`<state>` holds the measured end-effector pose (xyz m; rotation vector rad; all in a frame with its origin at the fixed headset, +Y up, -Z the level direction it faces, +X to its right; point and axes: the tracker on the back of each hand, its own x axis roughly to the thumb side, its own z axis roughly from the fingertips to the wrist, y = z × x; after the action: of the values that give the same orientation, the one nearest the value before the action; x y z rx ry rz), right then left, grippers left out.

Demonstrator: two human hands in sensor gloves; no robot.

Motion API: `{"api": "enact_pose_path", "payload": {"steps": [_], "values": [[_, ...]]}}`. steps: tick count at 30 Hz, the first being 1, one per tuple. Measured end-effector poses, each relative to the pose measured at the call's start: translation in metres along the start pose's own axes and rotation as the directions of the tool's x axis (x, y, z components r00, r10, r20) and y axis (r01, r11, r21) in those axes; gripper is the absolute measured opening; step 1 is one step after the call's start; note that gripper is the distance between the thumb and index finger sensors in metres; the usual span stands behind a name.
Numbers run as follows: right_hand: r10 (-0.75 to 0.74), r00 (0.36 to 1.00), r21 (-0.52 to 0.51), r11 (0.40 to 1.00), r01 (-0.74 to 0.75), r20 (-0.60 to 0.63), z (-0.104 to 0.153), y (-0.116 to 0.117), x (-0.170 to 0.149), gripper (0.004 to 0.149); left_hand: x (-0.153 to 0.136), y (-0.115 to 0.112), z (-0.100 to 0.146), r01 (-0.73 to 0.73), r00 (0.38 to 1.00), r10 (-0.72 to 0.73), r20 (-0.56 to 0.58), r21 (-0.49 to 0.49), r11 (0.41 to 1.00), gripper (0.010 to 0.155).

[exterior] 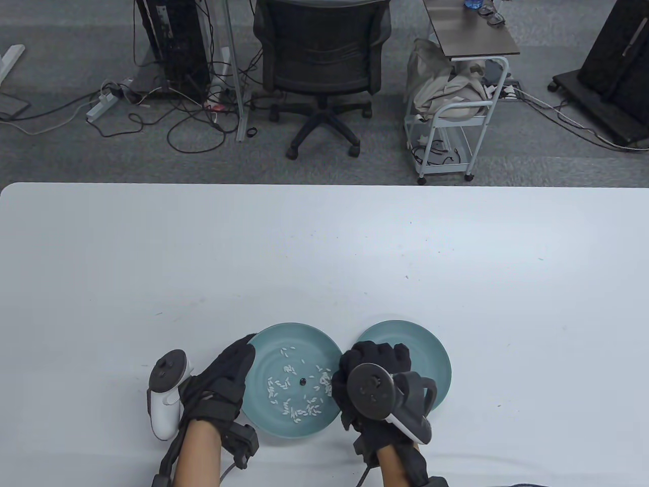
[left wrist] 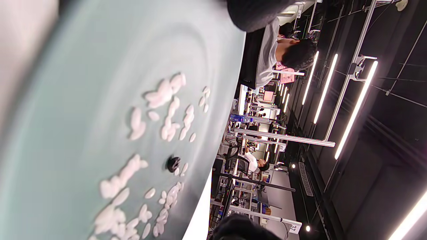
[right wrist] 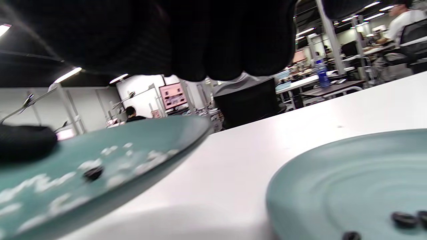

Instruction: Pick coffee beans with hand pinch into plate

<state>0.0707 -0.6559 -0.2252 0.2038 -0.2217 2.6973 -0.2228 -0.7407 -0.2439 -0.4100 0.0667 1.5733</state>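
Note:
Two teal plates lie side by side near the table's front edge. The left plate (exterior: 268, 350) holds many white grains and one dark coffee bean (exterior: 302, 381); the bean also shows in the left wrist view (left wrist: 173, 164) and the right wrist view (right wrist: 93, 172). The right plate (exterior: 431, 355) holds a few coffee beans (right wrist: 403, 219). My left hand (exterior: 246, 350) rests with fingers stretched against the left plate's left rim. My right hand (exterior: 375, 355) hovers over the gap between the plates, its fingers (right wrist: 213, 40) bunched together; I see no bean in them.
The white table (exterior: 324, 253) stretches far beyond the plates. Past its far edge stand an office chair (exterior: 319, 66), a white cart (exterior: 456, 122) and floor cables.

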Motion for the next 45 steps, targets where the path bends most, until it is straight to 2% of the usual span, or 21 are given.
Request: {"api": "enact_pose_path", "payload": {"steps": [4, 7, 12, 16, 19, 25, 34, 39, 45], "values": [[0.044, 0.994, 0.000, 0.999, -0.044, -0.103, -0.004, 0.000, -0.026, 0.038, 0.000, 0.000, 0.003, -0.002, 1.000, 0.002, -0.001, 0.044, 0.999, 0.053], [0.133, 0.975, 0.052, 0.991, -0.126, -0.176, -0.010, 0.009, -0.042, 0.038, 0.000, 0.001, 0.003, -0.007, 1.000, 0.007, 0.004, 0.040, 0.999, 0.053], [0.190, 0.952, 0.152, 0.976, -0.156, -0.241, -0.018, 0.025, -0.056, 0.038, 0.000, 0.001, 0.002, -0.013, 1.000, 0.012, 0.005, 0.017, 1.000, 0.054], [0.201, 0.943, 0.225, 0.964, -0.142, -0.265, -0.019, 0.034, -0.062, 0.038, 0.000, 0.002, 0.002, -0.014, 1.000, 0.014, 0.003, 0.024, 1.000, 0.054], [0.281, 0.924, 0.284, 0.937, -0.205, -0.259, -0.019, 0.043, -0.063, 0.037, 0.000, 0.001, 0.002, -0.016, 1.000, 0.016, 0.005, 0.009, 1.000, 0.054], [0.346, 0.900, 0.395, 0.891, -0.225, -0.266, -0.017, 0.058, -0.065, 0.037, 0.000, 0.002, 0.003, -0.018, 1.000, 0.018, 0.009, 0.014, 1.000, 0.054], [0.401, 0.872, 0.511, 0.831, -0.219, -0.280, -0.015, 0.063, -0.065, 0.036, 0.000, 0.001, 0.002, -0.007, 1.000, 0.007, 0.006, 0.024, 1.000, 0.054], [0.424, 0.861, 0.504, 0.829, -0.244, -0.280, -0.014, 0.060, -0.065, 0.034, 0.000, 0.001, 0.001, -0.002, 1.000, 0.002, 0.006, 0.031, 1.000, 0.054], [0.369, 0.875, 0.500, 0.848, -0.178, -0.314, -0.012, 0.057, -0.071, 0.035, 0.000, 0.001, 0.002, -0.001, 1.000, 0.000, 0.008, 0.032, 0.999, 0.054]]}}
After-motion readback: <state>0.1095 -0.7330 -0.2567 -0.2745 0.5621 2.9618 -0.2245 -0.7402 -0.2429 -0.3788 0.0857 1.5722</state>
